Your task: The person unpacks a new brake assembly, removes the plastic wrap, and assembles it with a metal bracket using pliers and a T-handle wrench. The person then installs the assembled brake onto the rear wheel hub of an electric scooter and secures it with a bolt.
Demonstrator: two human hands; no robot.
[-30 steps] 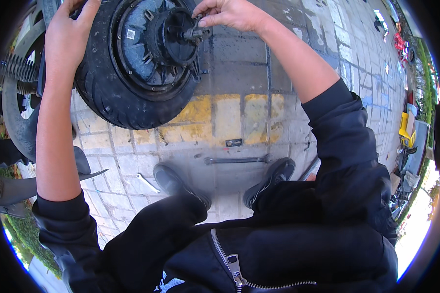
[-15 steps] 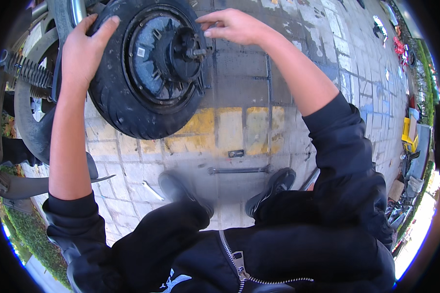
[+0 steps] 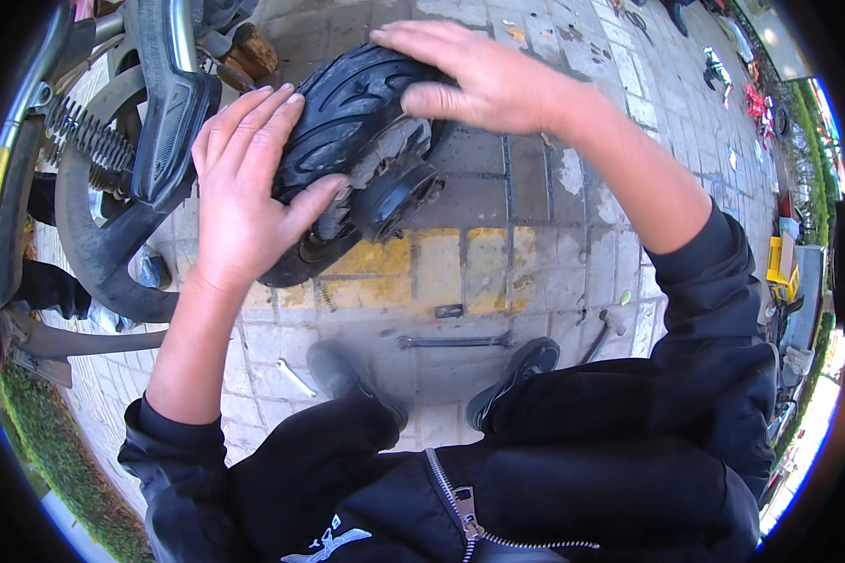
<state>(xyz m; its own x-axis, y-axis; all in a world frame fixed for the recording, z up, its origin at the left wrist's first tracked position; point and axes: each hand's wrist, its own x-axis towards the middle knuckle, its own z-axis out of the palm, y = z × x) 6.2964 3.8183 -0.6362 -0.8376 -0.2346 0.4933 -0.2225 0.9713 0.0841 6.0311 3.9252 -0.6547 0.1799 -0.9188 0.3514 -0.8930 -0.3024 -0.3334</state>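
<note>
A black-tyred wheel [image 3: 352, 108] stands tilted on the paving before me, its tread now facing up toward me. Its hub [image 3: 390, 199], with a dark round drum and a short axle end, points to the right and toward me. My left hand [image 3: 244, 183] grips the tyre's left side, fingers along the tread and thumb near the hub side. Over the far right of the tyre curves my right hand [image 3: 479, 80], its thumb bent down beside the rim. The wheel's far side is hidden.
At left stands a vehicle frame with a coil spring [image 3: 89, 136] and a grey curved part [image 3: 113, 272]. Near my shoes lie a long wrench [image 3: 455, 342], a smaller wrench [image 3: 297, 377] and a small dark block [image 3: 449, 311]. A yellow crate [image 3: 781, 263] sits far right.
The wheel has turned from showing its hub face to showing its tread. My left hand has shifted right and nearer; my right hand has moved from beside the hub onto the tyre.
</note>
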